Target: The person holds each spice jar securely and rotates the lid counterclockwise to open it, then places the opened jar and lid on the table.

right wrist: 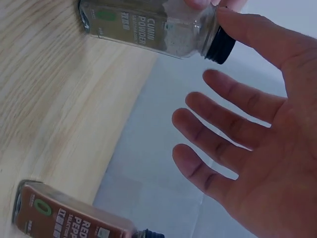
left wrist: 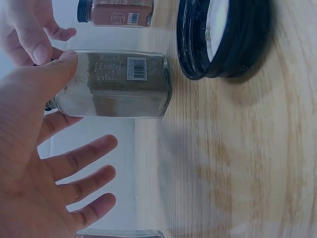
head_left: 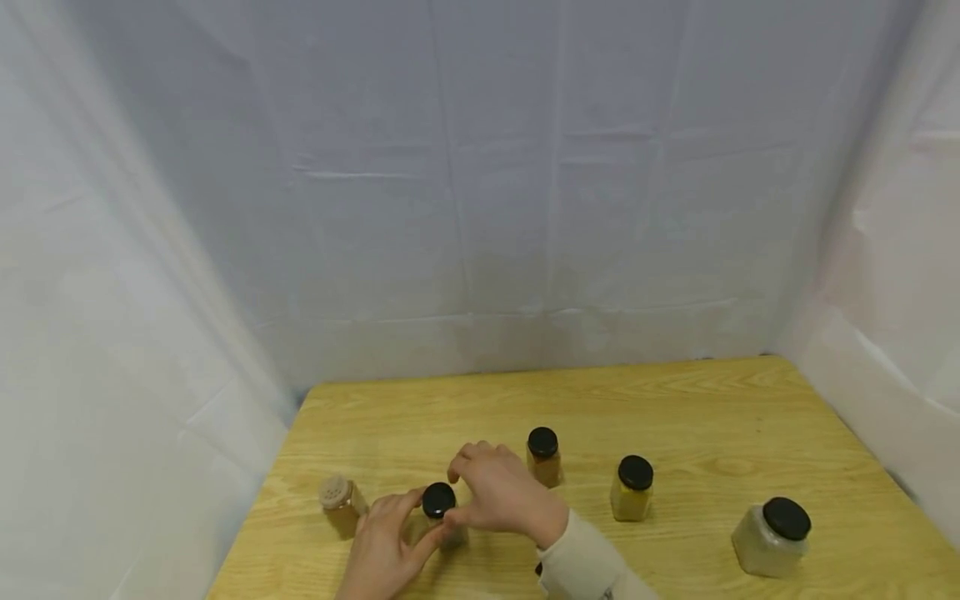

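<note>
The glass jar labelled cumin powder (right wrist: 143, 27), capped by a black lid (head_left: 438, 500), stands upright on the wooden table. My left hand (head_left: 384, 542) pinches its upper part between thumb and index finger; the other fingers (left wrist: 91, 178) are spread away from the glass. Over the jar, my right hand (head_left: 498, 492) has its thumb at the black lid while its remaining fingers extend, apart from it. Close to my left hand is a jar with a beige perforated top (head_left: 333, 492). A loose black lid (left wrist: 225, 39) lies on the table, its white inside partly showing.
Behind my right hand stands a red pepper jar (head_left: 545, 467). Farther right are a jar with yellow contents (head_left: 632, 497) and a wider jar with pale contents (head_left: 765, 546), both black-lidded. White sheeting (head_left: 487, 208) borders the table (head_left: 675, 400) at the back and sides.
</note>
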Demonstrator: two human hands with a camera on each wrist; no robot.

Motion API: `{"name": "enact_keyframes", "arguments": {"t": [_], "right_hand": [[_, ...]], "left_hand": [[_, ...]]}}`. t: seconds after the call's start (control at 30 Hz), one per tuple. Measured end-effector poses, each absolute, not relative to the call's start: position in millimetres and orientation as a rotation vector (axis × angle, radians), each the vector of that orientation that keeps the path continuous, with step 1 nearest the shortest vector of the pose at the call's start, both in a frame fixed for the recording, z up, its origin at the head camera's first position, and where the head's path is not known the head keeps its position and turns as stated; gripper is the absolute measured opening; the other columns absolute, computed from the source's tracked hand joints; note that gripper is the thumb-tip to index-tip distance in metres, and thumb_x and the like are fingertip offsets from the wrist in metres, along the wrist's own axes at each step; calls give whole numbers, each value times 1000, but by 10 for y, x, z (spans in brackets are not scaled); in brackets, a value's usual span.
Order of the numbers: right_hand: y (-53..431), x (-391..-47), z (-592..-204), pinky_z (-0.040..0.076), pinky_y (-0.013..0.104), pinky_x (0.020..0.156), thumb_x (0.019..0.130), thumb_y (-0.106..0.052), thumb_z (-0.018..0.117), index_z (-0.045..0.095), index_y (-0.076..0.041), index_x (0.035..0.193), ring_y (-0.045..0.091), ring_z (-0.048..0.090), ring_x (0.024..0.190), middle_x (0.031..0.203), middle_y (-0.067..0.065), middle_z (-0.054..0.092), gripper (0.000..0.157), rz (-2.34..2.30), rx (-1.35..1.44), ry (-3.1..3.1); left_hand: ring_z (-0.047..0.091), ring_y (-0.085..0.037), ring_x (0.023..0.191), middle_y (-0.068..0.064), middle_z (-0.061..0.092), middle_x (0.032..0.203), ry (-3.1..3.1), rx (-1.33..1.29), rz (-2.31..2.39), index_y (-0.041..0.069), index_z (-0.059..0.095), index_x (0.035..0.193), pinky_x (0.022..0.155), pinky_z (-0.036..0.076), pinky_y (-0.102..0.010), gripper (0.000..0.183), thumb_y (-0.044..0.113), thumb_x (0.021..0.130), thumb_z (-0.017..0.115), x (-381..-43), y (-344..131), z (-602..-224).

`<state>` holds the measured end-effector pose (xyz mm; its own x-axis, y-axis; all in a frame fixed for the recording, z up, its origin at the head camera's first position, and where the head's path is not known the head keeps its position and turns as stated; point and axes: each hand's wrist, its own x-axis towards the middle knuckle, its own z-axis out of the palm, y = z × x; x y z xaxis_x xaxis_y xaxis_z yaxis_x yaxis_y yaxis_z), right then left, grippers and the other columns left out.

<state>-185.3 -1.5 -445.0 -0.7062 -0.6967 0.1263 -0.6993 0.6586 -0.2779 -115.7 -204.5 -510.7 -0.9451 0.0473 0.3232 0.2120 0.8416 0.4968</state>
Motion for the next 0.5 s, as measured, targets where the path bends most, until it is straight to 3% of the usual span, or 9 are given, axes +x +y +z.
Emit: {"name": "enact_keyframes", "arguments": {"t": [0.1,0.33,0.5], "right_hand": [[-27,-1854,-4444,55,38,89,90,-48,80,76,-19,108,10,63,101,112,-8,70,33,497,1232,-2865],[-119,-1844,-4470,55,36,86,93,-68,68,75,-17,113,11,64,95,111,-4,72,55,512,1246,-2835],[-185,-1820,-4528,55,34,86,96,-62,68,73,-19,123,10,64,100,117,-4,71,51,522,1290,-2802]], "left_hand": [[68,-30,115,-2,76,120,-2745,-173,-807,23,74,126,93,52,-64,48,51,88,82,-1159,-2050,-5108],[66,-33,119,0,75,120,-2797,-172,-833,18,72,130,96,50,-65,49,40,88,85,-1135,-2061,-5094],[66,-32,120,0,75,119,-2785,-169,-828,17,72,131,96,50,-64,50,36,87,86,-1144,-2062,-5100]]}}
